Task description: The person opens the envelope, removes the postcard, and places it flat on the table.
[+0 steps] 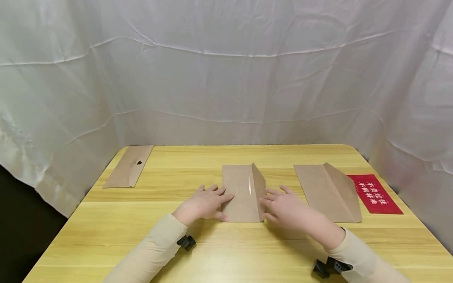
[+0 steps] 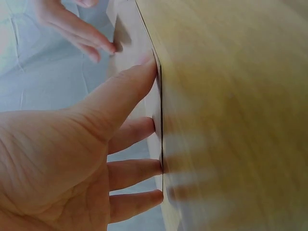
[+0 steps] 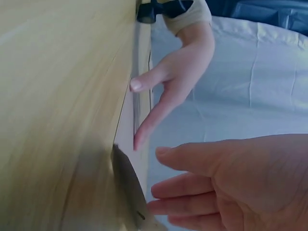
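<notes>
A brown paper envelope (image 1: 237,184) lies in the middle of the table, its flap (image 1: 259,192) standing partly up on the right side. A narrow white sliver shows near the fold. My left hand (image 1: 205,203) rests at the envelope's left edge, fingers spread; in the left wrist view the thumb (image 2: 125,91) lies on the paper. On the other side, my right hand (image 1: 288,208) is at the raised flap with fingers fairly straight. The right wrist view shows that hand (image 3: 231,183) beside the upright flap (image 3: 127,185), without a grip around it.
Right of my right hand lies a second brown envelope (image 1: 318,188) with its flap spread out. A red card (image 1: 378,194) with white characters is partly under that flap. At the back left sits a closed envelope (image 1: 124,167) with a small dark mark. White curtains (image 1: 240,78) surround the table.
</notes>
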`<state>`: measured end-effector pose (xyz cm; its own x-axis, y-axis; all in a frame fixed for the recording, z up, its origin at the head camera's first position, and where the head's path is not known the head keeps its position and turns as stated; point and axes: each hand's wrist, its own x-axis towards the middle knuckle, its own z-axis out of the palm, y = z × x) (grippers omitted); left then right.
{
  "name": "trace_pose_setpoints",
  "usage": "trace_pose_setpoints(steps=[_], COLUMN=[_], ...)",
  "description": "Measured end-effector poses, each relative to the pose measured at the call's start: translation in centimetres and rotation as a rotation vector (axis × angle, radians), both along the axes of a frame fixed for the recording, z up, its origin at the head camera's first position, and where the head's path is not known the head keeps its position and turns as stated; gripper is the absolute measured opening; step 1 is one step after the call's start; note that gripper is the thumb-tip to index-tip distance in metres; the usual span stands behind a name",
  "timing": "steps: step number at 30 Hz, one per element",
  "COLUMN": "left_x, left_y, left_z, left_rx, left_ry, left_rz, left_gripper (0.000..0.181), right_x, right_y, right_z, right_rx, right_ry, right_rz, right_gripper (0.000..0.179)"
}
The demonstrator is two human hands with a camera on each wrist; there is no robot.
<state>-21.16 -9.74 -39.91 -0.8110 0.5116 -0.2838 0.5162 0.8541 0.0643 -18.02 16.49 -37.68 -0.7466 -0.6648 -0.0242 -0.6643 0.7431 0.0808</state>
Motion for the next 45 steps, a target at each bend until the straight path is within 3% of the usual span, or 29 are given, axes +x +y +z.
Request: trace_pose_setpoints(steps=[5, 15, 21, 27, 33, 40, 45], left_x=[-0.1, -0.1, 0.1, 0.0, 0.1, 0.1, -0.2], left_y=[0.0, 0.2, 0.2, 0.3, 0.2, 0.3, 0.8], left_z=[0.1, 0.1, 0.3, 0.5, 0.4, 0.3, 0.1], left_rx=[-0.012, -0.012, 0.0, -0.001, -0.012, 0.004, 0.053], left_ry=[-0.003, -0.011, -0.02, -0.016, -0.025, -0.013, 0.045], left_rz=[0.001, 0.009, 0.016, 0.018, 0.022, 0.011, -0.072], left_gripper=[0.078, 0.079, 0.078, 0.077, 0.077, 0.077, 0.071], right_x=[-1.1, -2.7, -4.7, -7.0, -8.8, -9.4, -9.3], right_y=[0.6, 1.1, 1.4, 1.5, 1.2, 1.1, 1.1], right_z=[-0.6, -1.7, -2.8, -3.2, -3.6, -3.5, -3.4], right_rx=[0.035, -0.037, -0.141, -0.165, -0.146, -0.096, -0.104], right_ry=[-0.049, -0.056, -0.181, -0.274, -0.311, -0.303, -0.311], right_rz=[-0.031, 0.038, 0.016, -0.005, -0.018, -0.031, -0.035], right_gripper=[0.048, 0.047, 0.05, 0.06, 0.074, 0.083, 0.082])
